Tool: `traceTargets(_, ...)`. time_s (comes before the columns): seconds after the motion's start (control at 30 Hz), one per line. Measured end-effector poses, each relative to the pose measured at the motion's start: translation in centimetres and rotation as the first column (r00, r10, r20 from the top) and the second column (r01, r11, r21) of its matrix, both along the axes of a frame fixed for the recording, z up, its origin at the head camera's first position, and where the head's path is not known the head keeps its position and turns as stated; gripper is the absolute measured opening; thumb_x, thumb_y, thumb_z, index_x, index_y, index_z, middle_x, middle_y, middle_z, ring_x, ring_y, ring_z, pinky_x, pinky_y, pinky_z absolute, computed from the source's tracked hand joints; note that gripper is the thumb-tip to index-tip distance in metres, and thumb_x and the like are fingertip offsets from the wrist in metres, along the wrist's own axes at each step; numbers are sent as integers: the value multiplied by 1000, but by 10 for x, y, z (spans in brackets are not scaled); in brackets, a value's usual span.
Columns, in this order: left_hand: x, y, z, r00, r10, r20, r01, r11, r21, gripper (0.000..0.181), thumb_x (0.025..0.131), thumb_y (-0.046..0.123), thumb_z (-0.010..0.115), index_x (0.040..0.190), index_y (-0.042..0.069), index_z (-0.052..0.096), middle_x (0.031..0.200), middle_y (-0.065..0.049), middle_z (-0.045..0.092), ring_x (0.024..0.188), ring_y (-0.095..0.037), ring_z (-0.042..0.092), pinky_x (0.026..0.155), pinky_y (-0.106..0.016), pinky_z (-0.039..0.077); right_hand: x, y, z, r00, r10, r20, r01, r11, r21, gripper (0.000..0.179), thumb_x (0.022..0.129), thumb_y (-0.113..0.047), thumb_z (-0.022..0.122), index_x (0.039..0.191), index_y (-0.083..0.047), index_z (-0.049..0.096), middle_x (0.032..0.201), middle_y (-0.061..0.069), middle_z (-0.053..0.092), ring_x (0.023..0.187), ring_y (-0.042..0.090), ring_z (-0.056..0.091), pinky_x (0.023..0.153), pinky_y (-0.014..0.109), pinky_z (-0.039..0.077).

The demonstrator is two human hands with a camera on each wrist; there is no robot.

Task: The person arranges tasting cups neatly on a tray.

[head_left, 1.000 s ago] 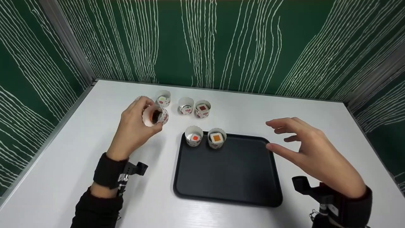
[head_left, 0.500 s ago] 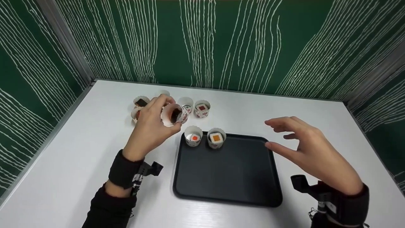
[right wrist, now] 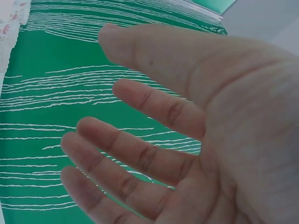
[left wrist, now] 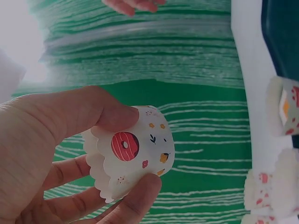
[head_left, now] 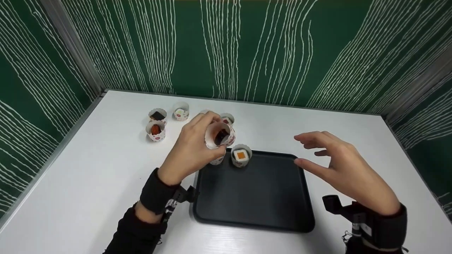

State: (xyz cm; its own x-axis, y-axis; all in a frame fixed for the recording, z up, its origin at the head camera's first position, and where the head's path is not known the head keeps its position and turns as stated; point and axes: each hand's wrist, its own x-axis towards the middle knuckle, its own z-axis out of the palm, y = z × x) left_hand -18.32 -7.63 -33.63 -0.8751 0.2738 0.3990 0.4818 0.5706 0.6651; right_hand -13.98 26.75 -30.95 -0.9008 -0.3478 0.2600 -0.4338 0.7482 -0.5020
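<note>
My left hand [head_left: 192,146] grips a paper baking cup [left wrist: 135,147] between thumb and fingers. The cup is white with a scalloped rim and red doughnut prints. A dark red-brown piece [head_left: 221,136] lies inside it. It is held over the back left corner of a black tray [head_left: 254,195]. On that tray stands a cup with a white, orange-topped piece [head_left: 241,155]. Just left of it, another cup [head_left: 217,161] is partly hidden by my left thumb. My right hand [head_left: 337,158] hovers beyond the tray's right edge, fingers spread from the thumb, holding nothing.
At the back left of the white table [head_left: 88,169] stand cups with a black piece [head_left: 157,115], a red piece [head_left: 155,130] and a pale piece [head_left: 181,111]. Two more cups sit behind my left hand, mostly hidden. A green wall [head_left: 268,53] with white lines closes the back.
My left hand has carried the paper cup rightward, from the back left cups to over the tray's corner. Those left cups are uncovered now. My right hand has hardly moved.
</note>
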Motion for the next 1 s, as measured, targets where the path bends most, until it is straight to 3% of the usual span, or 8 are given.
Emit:
traceTargets(0.13, 1, 10, -1, 999, -28, -14, 28, 1000, -2, 49, 83, 10, 86, 128, 12, 66, 124, -6, 68, 117, -22, 64, 103, -41, 54, -1, 0, -1, 1000, 2, -5, -2, 1000, -1, 49, 96, -25, 83, 142, -26, 67, 131, -5, 73, 115, -4, 62, 93, 7, 46)
traceTargets(0.27, 1, 19, -3, 997, -61, -55, 60, 998, -16, 49, 82, 9, 87, 126, 10, 65, 122, -8, 69, 116, -25, 64, 103, -44, 54, -2, -1, -1, 1000, -4, 6, 4, 1000, 0, 48, 96, -26, 83, 141, -26, 67, 131, -4, 73, 117, 5, 66, 93, 8, 46)
traceTargets(0.43, 2, 30, -4, 989, -123, -81, 122, 992, -14, 49, 80, 10, 88, 123, 8, 65, 124, -9, 68, 117, -25, 63, 105, -42, 53, -2, -1, 0, 998, -22, 59, 21, 1000, 18, 49, 97, -30, 81, 143, -26, 66, 135, -1, 71, 121, 22, 69, 95, 22, 51)
traceTargets(0.57, 4, 38, -5, 982, -159, -99, 158, 987, -18, 49, 80, 9, 87, 123, 7, 66, 118, -11, 68, 110, -26, 64, 98, -42, 56, -3, -1, 1, 996, -31, 84, 29, 999, 27, 49, 98, -32, 80, 144, -26, 65, 137, 0, 71, 124, 24, 68, 96, 28, 52)
traceTargets(1.0, 9, 58, -8, 978, -196, -73, 192, 980, -58, 47, 81, 10, 84, 125, 11, 67, 114, -7, 68, 103, -20, 65, 91, -36, 57, -6, -2, -2, 997, -8, 76, 6, 999, 32, 47, 99, -30, 79, 144, -26, 65, 135, -1, 71, 122, 25, 69, 95, 29, 53)
